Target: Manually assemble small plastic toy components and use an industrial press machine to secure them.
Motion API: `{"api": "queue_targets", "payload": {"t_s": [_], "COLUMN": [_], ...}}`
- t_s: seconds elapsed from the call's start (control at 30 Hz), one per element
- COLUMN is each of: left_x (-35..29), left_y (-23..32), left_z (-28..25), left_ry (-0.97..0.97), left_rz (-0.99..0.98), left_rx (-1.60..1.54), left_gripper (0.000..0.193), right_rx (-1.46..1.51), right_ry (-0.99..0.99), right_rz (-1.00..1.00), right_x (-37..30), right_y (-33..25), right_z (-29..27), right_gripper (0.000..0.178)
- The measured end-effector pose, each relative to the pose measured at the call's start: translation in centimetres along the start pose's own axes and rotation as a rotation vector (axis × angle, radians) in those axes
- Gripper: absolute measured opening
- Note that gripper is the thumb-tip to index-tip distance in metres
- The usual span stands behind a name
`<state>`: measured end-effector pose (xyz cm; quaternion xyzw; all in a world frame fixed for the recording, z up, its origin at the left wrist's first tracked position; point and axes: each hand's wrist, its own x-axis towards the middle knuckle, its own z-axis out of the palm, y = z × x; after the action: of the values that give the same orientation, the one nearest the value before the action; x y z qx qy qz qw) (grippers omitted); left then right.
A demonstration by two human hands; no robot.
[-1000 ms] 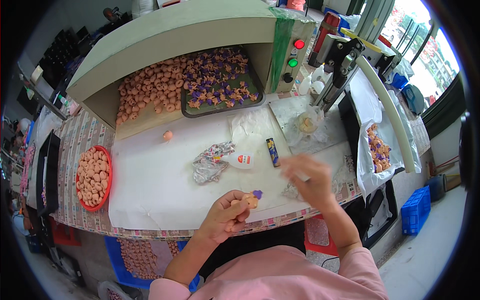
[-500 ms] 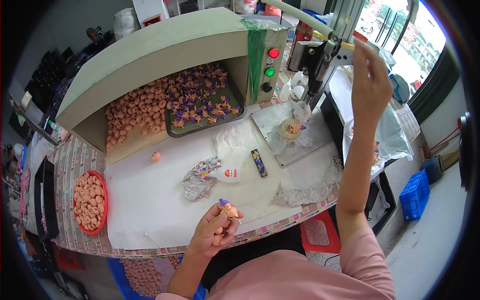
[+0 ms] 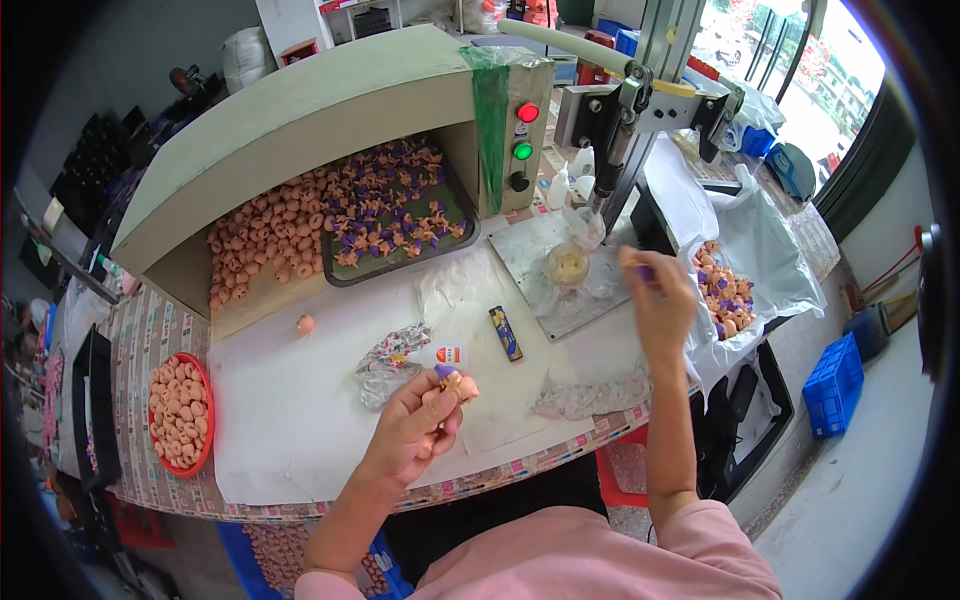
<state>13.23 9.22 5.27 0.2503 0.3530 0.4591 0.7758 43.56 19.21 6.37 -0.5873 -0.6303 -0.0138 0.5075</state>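
Note:
Over the near edge of the white sheet, my left hand is closed round a small peach doll figure with a purple part on top. Another peach piece shows lower in the same hand. My right hand, raised beside the hand press, pinches a second peach-and-purple doll figure, partly covered by the fingers. Just left of it, a round clear fixture sits on the metal base plate, with thin plastic film around it.
An arched machine shelters loose peach heads and a dark tray of purple-and-peach figures. A red basket of peach pieces stands left. A white bottle, crumpled bag and narrow box lie centrally. A lined bin stands right.
My right hand has come down from the press lever and now holds the figure that sat in the fixture. My left hand keeps its figure, nearly in place.

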Motion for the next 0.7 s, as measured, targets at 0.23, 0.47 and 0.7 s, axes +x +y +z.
{"api": "queue_targets", "payload": {"t_s": [0.23, 0.47, 0.7], "left_x": [10.1, 22.4, 21.8], "left_y": [1.1, -3.0, -3.2], "left_z": [4.8, 8.0, 8.9], "left_ry": [0.049, 0.129, 0.081], "left_rz": [0.001, 0.63, 0.83], "left_rx": [0.368, 0.941, 1.197], "left_gripper": [0.025, 0.028, 0.022], "right_rx": [-0.364, 0.046, 0.203], "right_ry": [0.387, 0.08, 0.118], "right_rz": [-0.013, -0.207, -0.392], "right_x": [2.3, 2.0, 7.2], "right_y": [4.9, -2.5, -6.2], "right_z": [-7.9, -6.5, -4.6], "right_gripper": [0.024, 0.015, 0.02]}}
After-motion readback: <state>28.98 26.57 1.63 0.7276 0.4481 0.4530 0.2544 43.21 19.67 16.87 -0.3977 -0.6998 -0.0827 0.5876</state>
